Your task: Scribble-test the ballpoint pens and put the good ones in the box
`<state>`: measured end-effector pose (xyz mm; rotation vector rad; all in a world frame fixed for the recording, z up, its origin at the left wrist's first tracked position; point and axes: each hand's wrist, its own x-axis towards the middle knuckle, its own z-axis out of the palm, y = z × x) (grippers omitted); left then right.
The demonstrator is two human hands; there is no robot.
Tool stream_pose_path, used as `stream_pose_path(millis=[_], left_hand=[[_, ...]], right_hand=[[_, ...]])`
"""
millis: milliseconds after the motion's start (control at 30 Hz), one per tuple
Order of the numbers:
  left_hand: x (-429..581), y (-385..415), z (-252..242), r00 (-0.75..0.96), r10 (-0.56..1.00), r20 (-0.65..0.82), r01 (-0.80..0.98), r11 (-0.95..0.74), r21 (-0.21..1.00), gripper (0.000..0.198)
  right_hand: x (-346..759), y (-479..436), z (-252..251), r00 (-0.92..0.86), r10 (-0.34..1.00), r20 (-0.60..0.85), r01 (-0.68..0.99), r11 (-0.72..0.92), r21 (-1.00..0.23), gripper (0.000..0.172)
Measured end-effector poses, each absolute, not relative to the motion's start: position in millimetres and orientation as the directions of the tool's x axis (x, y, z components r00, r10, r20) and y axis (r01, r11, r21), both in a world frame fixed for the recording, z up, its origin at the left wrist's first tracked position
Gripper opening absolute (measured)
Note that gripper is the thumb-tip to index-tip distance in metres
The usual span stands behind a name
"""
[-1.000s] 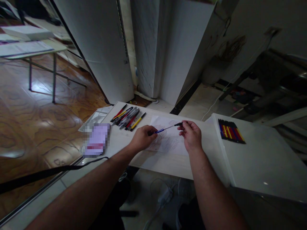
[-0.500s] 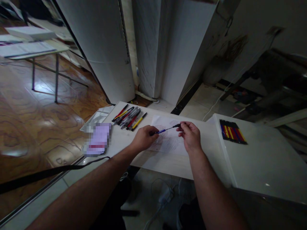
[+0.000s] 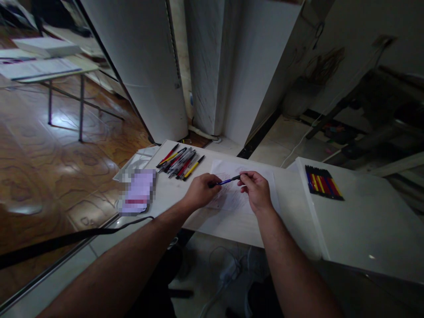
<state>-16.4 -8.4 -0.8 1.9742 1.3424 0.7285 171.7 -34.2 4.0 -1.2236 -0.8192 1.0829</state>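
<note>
My left hand (image 3: pixel 199 191) is closed on one end of a blue pen (image 3: pixel 226 181), held just above a sheet of white paper (image 3: pixel 269 196). My right hand (image 3: pixel 257 191) pinches the pen's black end piece (image 3: pixel 236 177) between thumb and fingers. That piece meets the blue barrel, with no gap I can make out. Dense pen scribbles cover part of the sheet. Beyond my left hand lies a loose pile of red, yellow, black and clear pens (image 3: pixel 180 163).
A neat row of coloured pens (image 3: pixel 324 183) lies on the raised white surface (image 3: pixel 367 221) at the right. At the left edge of the white table (image 3: pixel 185 207) is a blurred-out purple item (image 3: pixel 139 190). A dark strap (image 3: pixel 82 236) runs in from the left.
My right hand has moved left towards my left hand. The thin refill that showed between the black piece and the blue barrel is now covered.
</note>
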Motion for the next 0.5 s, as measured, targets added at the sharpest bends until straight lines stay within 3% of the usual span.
stream_pose_path(millis=[500], left_hand=[[-16.0, -9.3, -1.1, 0.32, 0.943, 0.095, 0.58, -0.274, 0.767, 0.019]], right_hand=[[171.8, -34.6, 1.6, 0.297, 0.953, -0.066, -0.191, -0.008, -0.981, 0.021]])
